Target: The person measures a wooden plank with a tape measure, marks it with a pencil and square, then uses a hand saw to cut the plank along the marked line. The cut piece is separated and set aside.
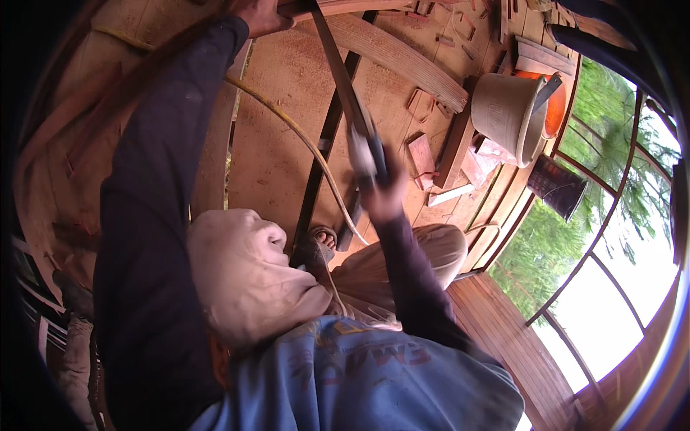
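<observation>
My right hand (382,192) grips the handle of a handsaw (353,108), whose long blade runs up and to the left toward a thin wooden strip (345,7) at the top edge. My left hand (260,14), at the end of a dark sleeve, is closed on that strip next to the blade. A curved wooden plank (406,59) lies just below the strip. The blade's tip is hidden at the frame edge.
A beige bucket (507,108) stands at the upper right beside an orange container (555,109) and a dark can (557,188). A yellow cord (305,140) snakes over the sawdust-covered plank floor (273,158). Wood offcuts (422,154) lie near my sandalled foot (323,237).
</observation>
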Demonstrator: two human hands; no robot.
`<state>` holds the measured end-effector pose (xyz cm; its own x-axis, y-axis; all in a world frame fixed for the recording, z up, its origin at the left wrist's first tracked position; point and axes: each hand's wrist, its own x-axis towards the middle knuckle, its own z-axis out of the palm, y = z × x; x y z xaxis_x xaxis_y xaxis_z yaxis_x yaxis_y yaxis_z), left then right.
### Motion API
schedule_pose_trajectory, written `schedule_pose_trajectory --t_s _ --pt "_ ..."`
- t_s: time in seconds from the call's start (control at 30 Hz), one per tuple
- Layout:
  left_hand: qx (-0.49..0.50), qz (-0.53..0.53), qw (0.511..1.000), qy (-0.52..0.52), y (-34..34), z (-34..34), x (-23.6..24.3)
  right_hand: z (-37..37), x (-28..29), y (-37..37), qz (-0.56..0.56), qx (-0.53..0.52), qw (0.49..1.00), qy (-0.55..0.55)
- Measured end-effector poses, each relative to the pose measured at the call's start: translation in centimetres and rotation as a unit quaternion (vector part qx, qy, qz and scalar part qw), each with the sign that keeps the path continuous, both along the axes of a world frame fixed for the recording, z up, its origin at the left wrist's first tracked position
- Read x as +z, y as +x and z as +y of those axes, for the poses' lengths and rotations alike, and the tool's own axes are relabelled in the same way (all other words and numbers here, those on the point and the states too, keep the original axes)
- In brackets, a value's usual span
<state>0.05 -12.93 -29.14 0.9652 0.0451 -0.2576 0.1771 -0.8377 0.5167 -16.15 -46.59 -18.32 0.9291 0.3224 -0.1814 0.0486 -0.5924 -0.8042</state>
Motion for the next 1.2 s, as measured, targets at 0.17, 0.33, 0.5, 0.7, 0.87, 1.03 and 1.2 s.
schedule_pose_trajectory --t_s 0.17,0.33,0.5,0.7,0.87,1.03,1.2 --pt "0.015 -0.114 0.992 0.057 -1.0 -0.1 -1.9 -3.2 1.9 -3.9 0.043 -0.030 0.999 -0.006" --pt "0.020 -0.063 0.992 0.106 0.0 -0.3 -2.4 8.9 -2.0 10.1 0.014 -0.012 1.000 0.019" --pt "0.013 -0.062 0.998 0.027 0.0 -0.7 -0.4 0.0 0.9 -0.5 0.002 -0.037 0.999 0.035" --pt "0.034 -0.144 0.989 -0.011 -0.3 -0.2 -2.8 -0.9 -1.0 -0.5 0.043 -0.053 0.993 0.098" --pt "0.009 -0.082 0.993 0.090 -0.1 -1.7 -1.6 7.6 -4.1 9.2 -0.052 -0.017 0.993 0.109" --pt "0.026 -0.101 0.993 -0.060 -0.1 0.6 -2.4 -3.4 1.3 -3.7 -0.016 -0.013 0.997 0.081" --pt "0.036 -0.156 0.982 0.101 -0.9 -1.3 -2.2 -0.2 -0.4 1.1 0.029 -0.025 0.998 0.051"
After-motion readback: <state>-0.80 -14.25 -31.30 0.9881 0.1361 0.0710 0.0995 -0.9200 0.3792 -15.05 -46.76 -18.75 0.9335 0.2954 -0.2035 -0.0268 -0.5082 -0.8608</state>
